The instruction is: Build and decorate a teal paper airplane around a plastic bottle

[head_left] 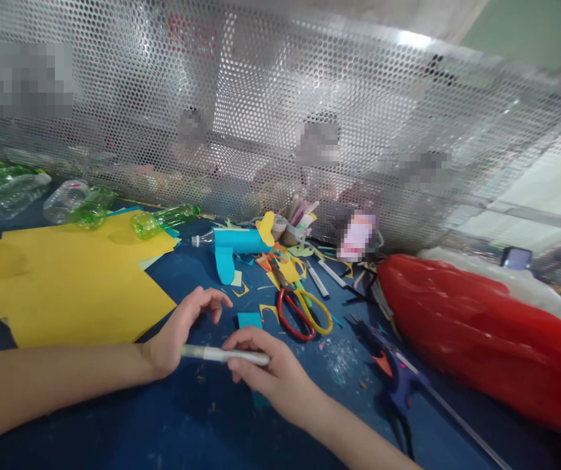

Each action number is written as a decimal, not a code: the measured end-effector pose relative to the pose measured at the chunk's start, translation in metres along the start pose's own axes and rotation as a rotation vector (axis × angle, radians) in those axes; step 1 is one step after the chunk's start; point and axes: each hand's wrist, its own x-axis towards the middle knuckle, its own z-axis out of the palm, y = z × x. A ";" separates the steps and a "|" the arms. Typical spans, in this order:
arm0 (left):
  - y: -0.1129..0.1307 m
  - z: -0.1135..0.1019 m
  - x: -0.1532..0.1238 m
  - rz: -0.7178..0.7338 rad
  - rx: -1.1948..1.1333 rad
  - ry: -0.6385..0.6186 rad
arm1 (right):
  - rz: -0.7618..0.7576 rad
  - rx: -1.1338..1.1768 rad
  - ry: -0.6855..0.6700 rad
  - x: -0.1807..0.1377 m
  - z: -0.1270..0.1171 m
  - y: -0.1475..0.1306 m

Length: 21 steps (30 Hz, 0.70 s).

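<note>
A slim white pen [216, 354] is pinched between the thumb and fingers of my right hand [265, 365]. Its pale greenish end reaches the heel of my left hand [182, 333], whose fingers are loosely curved and apart with nothing visible in them. Beyond the hands lies a plastic bottle wrapped in blue paper [241, 241], with a yellow paper piece [265, 230] at its right end. A small blue paper piece [250, 320] rests just past my right hand. Scissors with one red and one yellow handle [296, 314] lie open to the right of it.
Yellow paper sheets [79, 281] cover the left side, with green and clear bottles [92, 205] behind. A blue glue gun [402, 378] and a red plastic bag [481, 333] are at right. White markers [317, 279] lie among scraps before a perforated metal screen [271, 98]; people sit behind it.
</note>
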 end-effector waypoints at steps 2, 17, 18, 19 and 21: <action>-0.001 0.000 -0.002 0.048 0.000 -0.009 | -0.017 -0.037 0.001 -0.002 0.001 -0.001; -0.006 -0.002 -0.006 0.242 0.046 -0.104 | -0.010 -0.064 0.028 -0.007 0.009 -0.001; -0.006 0.000 -0.003 0.176 0.021 -0.068 | -0.004 -0.098 0.052 -0.008 0.010 -0.003; -0.006 0.002 0.000 0.103 -0.013 -0.021 | -0.001 -0.136 0.075 -0.008 0.010 -0.007; -0.007 0.006 0.005 -0.022 -0.091 0.078 | -0.019 -0.215 0.112 -0.008 0.006 -0.016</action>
